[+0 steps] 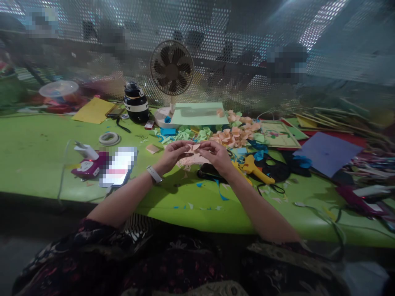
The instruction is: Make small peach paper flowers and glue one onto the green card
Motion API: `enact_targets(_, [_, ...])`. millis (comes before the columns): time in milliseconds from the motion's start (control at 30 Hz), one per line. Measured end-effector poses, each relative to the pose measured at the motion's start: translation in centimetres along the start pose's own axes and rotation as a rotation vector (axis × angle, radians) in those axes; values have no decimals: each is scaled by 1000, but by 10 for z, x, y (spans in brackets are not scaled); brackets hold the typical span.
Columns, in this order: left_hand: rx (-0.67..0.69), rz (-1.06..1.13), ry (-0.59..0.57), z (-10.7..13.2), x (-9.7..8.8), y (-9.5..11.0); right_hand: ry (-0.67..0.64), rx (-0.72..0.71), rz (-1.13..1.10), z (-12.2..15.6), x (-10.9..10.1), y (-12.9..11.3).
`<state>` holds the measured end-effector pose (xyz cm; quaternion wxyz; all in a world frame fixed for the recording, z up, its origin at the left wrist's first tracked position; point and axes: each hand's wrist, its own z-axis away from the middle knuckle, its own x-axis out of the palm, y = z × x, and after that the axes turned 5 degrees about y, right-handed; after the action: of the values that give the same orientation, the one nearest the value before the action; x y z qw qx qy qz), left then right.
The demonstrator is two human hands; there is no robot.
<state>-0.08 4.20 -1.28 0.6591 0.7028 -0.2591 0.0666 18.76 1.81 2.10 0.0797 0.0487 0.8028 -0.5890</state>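
Dark patterned clothing nearest, along the bottom edge, with both bare forearms stretched from it over the green table. Straight ahead, where those forearms converge, a small peach paper piece, caught between facing fingertips and seemingly raised above the tabletop. Left hand closed in a thumb-and-finger pinch on the left side of it; right hand pinched likewise on the right, neither clearly nearer. By judgement, most dependent on that narrow gap: thumbs opposed across the paper, with little room for turning it except between them. Long axis impossible to tell, being too small and partly covered by fingers. Just below the pinch, pale pink paper scraps; near the right wrist, a black tool, too dim to identify surely. Right of the right forearm, apart from it, a yellow glue gun. Beyond the hands and slightly to the right, a heap of folded paper pieces, peach and green. Left of the left hand, lying flat and untouched, a loose peach paper. Farther back, a pale green sheet before a fan.
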Motion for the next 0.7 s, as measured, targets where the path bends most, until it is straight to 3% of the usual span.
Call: enact_targets(700, [17, -1, -3, 2, 4, 2, -39, 0, -20, 1, 4, 6])
